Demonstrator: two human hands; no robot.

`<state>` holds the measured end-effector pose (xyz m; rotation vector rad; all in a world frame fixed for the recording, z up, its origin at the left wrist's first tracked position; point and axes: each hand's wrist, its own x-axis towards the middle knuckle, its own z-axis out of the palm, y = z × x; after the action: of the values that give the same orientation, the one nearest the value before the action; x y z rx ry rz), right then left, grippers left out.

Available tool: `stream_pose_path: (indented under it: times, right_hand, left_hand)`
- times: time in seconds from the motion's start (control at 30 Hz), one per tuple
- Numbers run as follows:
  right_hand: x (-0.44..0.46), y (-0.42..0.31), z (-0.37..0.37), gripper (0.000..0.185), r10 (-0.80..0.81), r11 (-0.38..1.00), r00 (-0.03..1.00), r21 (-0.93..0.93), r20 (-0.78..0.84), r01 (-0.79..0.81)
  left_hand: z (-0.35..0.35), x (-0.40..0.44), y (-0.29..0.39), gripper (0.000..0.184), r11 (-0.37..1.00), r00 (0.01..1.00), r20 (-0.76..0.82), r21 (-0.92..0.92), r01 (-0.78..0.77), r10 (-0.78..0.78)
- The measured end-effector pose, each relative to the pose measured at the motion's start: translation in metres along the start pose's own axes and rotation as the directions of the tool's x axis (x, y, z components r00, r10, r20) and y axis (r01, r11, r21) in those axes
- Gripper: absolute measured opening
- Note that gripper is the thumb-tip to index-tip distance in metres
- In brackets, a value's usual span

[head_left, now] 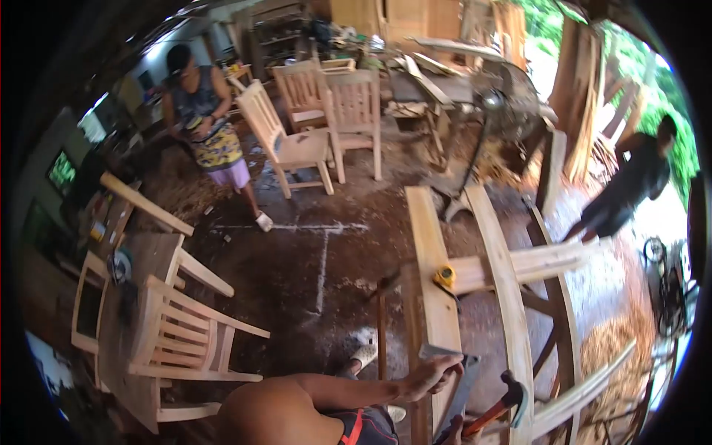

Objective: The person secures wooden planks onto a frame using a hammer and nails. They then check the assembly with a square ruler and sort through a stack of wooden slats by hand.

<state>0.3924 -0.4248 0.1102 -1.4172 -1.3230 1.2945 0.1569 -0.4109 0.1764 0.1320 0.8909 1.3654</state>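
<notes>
My left hand [432,377] is closed at the corner of a flat grey metal piece that looks like a carpenter's square [463,391], over a long pale wooden board [428,245]. Only part of my right hand [461,433] shows at the bottom edge, closed around the orange handle of a claw hammer [512,398]. The hammer's head is raised over a second board [498,256]. A yellow tape measure [444,277] rests on the first board, beyond my left hand.
Wooden chairs [354,111] stand at the back; another chair [185,334] lies tilted on the left bench. A person [200,111] stands back left, another person [630,182] at right. A standing fan [500,100] is behind the boards; shavings [615,345] cover the right floor.
</notes>
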Motion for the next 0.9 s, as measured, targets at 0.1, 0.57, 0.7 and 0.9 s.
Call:
stream_pose_path:
  times: [0.1,0.57,0.7,0.9]
  right_hand:
    - [-0.014,-0.095,0.046,0.019,-0.002,0.989,0.981,-0.145,0.194,0.031]
    - [0.083,0.001,0.078,0.048,0.027,0.369,0.88,-0.823,0.474,0.432]
    - [0.098,0.035,0.067,0.047,-0.033,0.501,0.864,-0.74,0.502,0.448]
    - [0.1,0.045,0.076,0.033,-0.252,0.535,0.824,-0.637,0.507,0.555]
  left_hand:
    - [-0.042,-0.016,0.049,0.037,0.986,0.991,-0.099,-0.137,-0.1,0.087]
    - [-0.191,-0.099,0.16,0.028,0.868,0.832,-0.439,-0.195,-0.457,0.34]
    - [-0.196,-0.11,0.13,0.028,0.8,0.775,-0.531,-0.267,-0.537,0.343]
    - [-0.18,-0.114,0.07,0.028,0.796,0.806,-0.525,-0.346,-0.496,0.274]
